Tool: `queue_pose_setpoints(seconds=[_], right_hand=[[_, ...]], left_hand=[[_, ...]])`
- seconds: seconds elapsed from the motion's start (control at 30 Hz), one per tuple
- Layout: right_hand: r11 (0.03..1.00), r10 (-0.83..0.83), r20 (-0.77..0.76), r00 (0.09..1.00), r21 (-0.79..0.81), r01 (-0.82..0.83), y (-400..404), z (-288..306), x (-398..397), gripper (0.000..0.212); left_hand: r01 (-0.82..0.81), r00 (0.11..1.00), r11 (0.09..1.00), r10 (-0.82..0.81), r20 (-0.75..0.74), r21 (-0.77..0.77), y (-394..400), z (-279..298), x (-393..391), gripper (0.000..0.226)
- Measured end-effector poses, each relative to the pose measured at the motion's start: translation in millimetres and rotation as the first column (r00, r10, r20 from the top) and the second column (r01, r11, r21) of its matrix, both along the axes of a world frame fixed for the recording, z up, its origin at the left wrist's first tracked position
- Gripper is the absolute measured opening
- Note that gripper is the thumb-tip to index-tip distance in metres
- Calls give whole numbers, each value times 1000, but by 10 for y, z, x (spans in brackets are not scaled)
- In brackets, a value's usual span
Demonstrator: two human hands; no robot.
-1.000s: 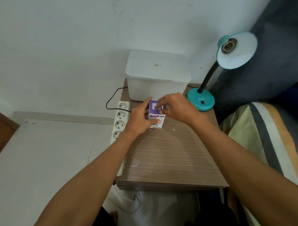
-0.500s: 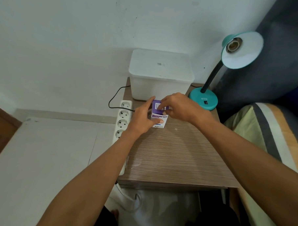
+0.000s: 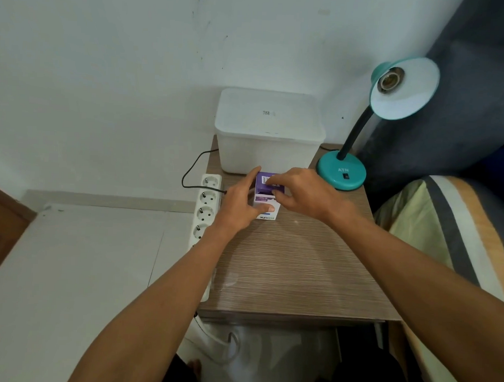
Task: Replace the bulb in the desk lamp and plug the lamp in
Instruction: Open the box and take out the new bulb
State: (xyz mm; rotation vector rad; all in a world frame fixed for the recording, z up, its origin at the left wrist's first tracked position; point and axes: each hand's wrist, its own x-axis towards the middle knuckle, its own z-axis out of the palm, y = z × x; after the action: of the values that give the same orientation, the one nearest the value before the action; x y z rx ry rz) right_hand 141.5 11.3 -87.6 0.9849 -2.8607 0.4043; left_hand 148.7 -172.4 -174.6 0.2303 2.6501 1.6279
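Wood table center. White lidded bin at 12 o'clock, right behind the hands. Teal desk lamp at 1 o'clock, socket bare. Power strip at 9 o'clock off table edge. Purple-white bulb box on table; left hand grips its side, right hand pinches top flap.

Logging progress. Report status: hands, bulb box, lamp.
Left hand grips bulb box; right hand fingers at its top flap. Lamp socket empty. Nothing in the way.
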Motion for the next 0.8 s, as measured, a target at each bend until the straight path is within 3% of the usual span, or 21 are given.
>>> queue_pose_setpoints(seconds=[0.2, 0.3, 0.43, 0.53, 0.67, 0.8], right_hand=[[968, -136, 4, 991, -213, 134, -4, 28, -39, 27], [857, -271, 139, 952, -416, 305, -30, 43, -105, 21], [713, -429, 185, 884, -532, 457, -103, 29, -202, 12], [717, -480, 150, 864, -500, 485, -138, 15, -282, 10], [816, -494, 28, 869, -330, 474, -178, -38, -275, 22], [927, -361, 10, 932, -103, 360, -197, -36, -213, 24]], left_hand=[[4, 1000, 1000, -4, -9, 31, -27, -32, -13, 108], [-12, 999, 1000, 13, -38, 28, -14, -43, 16, 113], [-4, 993, 1000, 4, -117, -2, 2, -80, 41, 100], [26, 992, 999, -28, -125, -24, -29, -73, 2, 92], [56, 995, 998, -58, -86, -26, -68, -49, -59, 96], [63, 994, 998, -65, -83, -28, -77, -46, -72, 97]])
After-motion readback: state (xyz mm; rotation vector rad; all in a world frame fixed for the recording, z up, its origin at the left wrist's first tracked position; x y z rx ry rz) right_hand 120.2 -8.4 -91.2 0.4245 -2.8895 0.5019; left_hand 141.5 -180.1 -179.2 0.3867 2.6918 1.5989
